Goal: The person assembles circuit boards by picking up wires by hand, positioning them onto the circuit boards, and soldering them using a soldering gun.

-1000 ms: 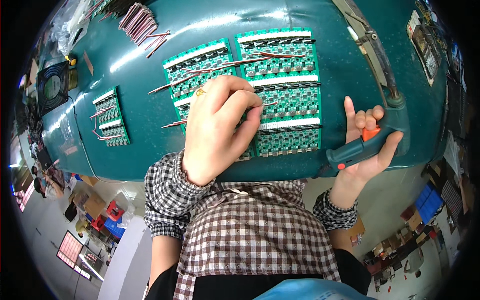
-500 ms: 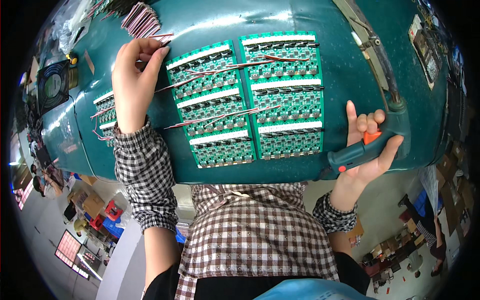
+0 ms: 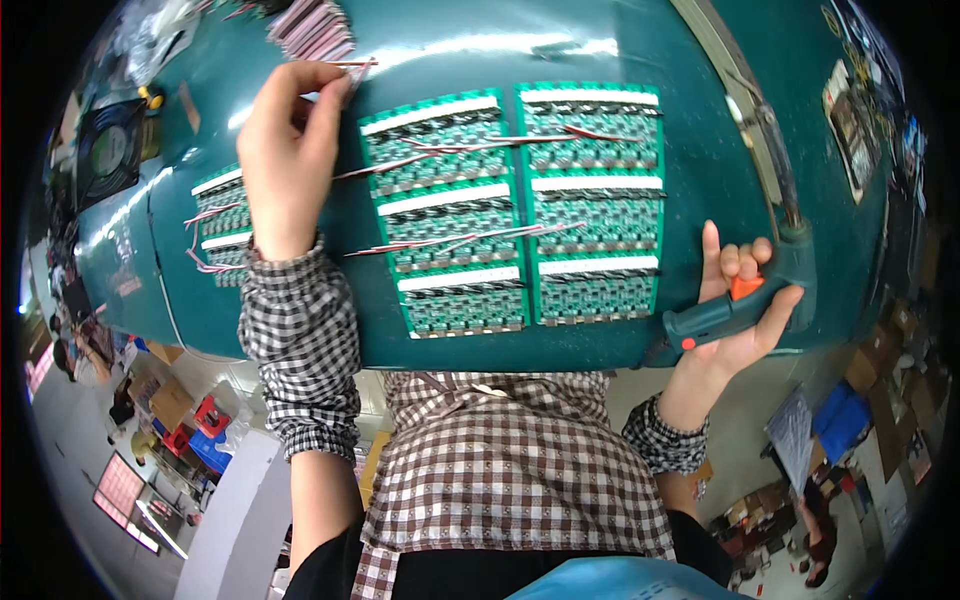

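Observation:
My left hand is closed, its thumb and forefinger pinching thin red, white and black wires at the near end of a wire bundle. In my right hand is a green soldering gun with an orange trigger; the forefinger points up, off the trigger. Between the hands lie two green circuit board panels, a left one and a right one, with white strips and black leads. Loose wire pairs lie across both. Another circuit board panel is partly hidden behind my left wrist.
A dark green mat covers the table. At the left stand a black fan and clear plastic bags. A metal arm runs along the far right, near a worn metal-framed device. Other people and boxes are beyond the table.
The view has shifted, so the boards appear lower and further right. My left hand keeps its pinch by the wire bundle, slightly further from the boards. My right hand still holds the soldering gun.

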`<action>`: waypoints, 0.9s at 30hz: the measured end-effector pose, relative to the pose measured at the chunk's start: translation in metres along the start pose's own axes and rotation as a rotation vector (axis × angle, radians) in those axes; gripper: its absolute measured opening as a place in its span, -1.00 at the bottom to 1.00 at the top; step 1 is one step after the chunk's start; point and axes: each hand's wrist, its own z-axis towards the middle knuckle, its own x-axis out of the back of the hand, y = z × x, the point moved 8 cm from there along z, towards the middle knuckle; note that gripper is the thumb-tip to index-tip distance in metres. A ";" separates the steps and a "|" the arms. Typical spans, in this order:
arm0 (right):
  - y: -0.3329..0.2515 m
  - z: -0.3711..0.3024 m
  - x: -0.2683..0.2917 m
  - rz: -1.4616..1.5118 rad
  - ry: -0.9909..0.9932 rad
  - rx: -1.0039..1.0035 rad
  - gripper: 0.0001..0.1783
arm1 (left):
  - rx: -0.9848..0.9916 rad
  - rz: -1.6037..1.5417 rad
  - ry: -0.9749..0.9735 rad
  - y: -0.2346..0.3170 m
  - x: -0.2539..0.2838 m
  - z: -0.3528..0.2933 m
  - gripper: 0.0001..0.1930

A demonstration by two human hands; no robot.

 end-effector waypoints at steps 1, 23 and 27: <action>0.002 -0.001 0.001 0.029 0.039 -0.009 -0.48 | -0.011 -0.021 0.008 0.001 0.001 -0.001 -0.90; -0.009 -0.001 0.013 0.181 -0.048 0.020 -0.48 | -0.468 0.102 -0.378 0.105 -0.094 0.002 -0.48; -0.029 -0.005 0.027 0.186 -0.023 0.088 -0.47 | -0.347 -0.004 -0.526 0.095 -0.105 0.012 -0.44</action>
